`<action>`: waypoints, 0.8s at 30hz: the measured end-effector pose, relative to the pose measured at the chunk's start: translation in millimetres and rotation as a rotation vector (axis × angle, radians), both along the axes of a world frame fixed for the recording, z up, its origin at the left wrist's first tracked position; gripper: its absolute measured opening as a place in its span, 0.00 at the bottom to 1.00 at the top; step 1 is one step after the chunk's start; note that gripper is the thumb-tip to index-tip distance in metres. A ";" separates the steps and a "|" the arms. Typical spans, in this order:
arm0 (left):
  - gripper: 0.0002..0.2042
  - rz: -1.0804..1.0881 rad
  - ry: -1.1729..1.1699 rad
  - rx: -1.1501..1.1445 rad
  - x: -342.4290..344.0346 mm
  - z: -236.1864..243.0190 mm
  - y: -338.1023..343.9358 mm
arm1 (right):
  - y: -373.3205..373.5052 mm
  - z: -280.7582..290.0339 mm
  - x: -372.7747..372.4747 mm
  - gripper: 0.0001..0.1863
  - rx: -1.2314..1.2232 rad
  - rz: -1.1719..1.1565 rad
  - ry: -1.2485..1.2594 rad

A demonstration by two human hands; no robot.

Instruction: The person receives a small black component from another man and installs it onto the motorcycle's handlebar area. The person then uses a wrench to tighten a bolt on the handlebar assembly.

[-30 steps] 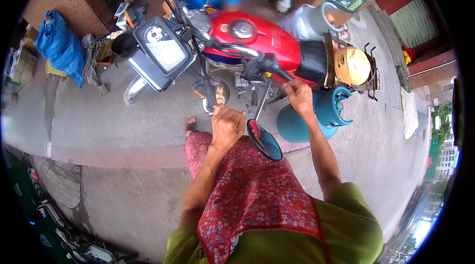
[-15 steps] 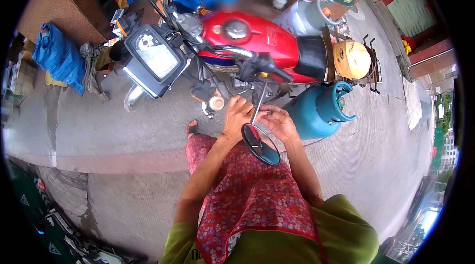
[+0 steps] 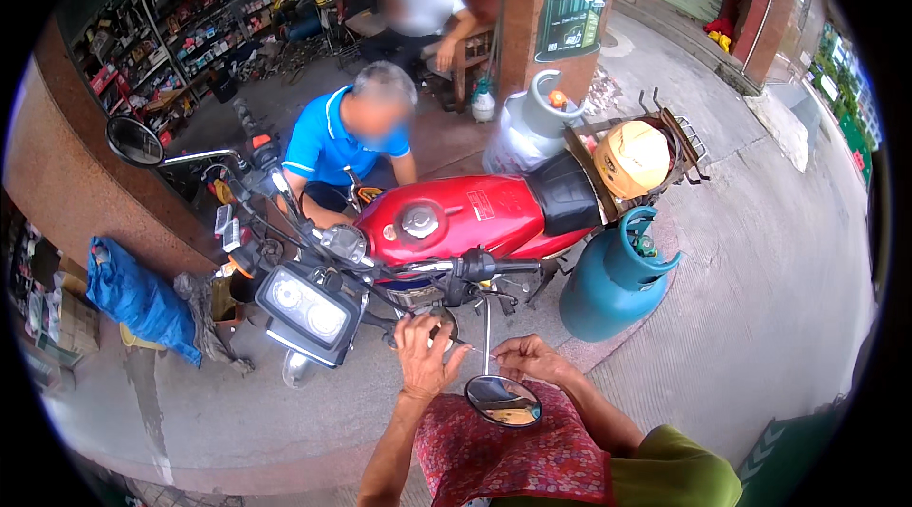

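My left hand (image 3: 426, 355) is beside the red motorcycle (image 3: 465, 212), its fingers curled around something thin and dark that I cannot make out. Just to the right, my right hand (image 3: 532, 360) pinches something too small to name. Between the two hands rises the metal stem of a round mirror (image 3: 503, 401), fixed at the handlebar and hanging in front of my floral apron (image 3: 513, 459). The handlebar grip (image 3: 518, 267) is above my hands. Across the motorcycle a person in a blue shirt (image 3: 332, 141) crouches low, hands mostly hidden behind it.
A teal gas cylinder (image 3: 608, 288) stands right of my right hand; a grey-white one (image 3: 532, 132) is beyond the seat. A yellow helmet (image 3: 632, 160) rests on the rear rack. Another person (image 3: 423, 8) sits at the back near cluttered shelves. A blue sack (image 3: 142, 303) leans at left.
My view has tilted up, bringing the seated person and shelves into sight. My left hand has opened a little distance from the right, and both remain by the mirror stem.
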State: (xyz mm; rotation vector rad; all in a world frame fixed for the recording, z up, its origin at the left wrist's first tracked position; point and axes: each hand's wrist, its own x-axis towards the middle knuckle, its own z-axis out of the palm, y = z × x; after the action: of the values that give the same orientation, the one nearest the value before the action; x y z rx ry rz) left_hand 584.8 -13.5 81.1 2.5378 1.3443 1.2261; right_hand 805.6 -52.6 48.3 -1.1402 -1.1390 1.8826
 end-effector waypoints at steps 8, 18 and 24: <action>0.17 0.373 -1.631 -0.861 6.9 -27.9 52.5 | 11.5 -7.2 -31.6 0.13 0.413 0.071 -0.312; 0.13 0.429 -1.875 -0.908 -1.0 -28.9 62.8 | 3.1 0.1 -58.8 0.13 0.158 -0.103 0.013; 0.12 0.466 -1.913 -0.838 -9.5 -34.1 89.1 | 27.8 -9.2 -73.3 0.11 0.315 -0.193 -0.035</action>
State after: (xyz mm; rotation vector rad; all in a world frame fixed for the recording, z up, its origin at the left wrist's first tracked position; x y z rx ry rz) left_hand 575.3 75.6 47.0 -0.0076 1.1606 1.6114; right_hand 732.3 -24.9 39.2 -1.0648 -1.2448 1.4814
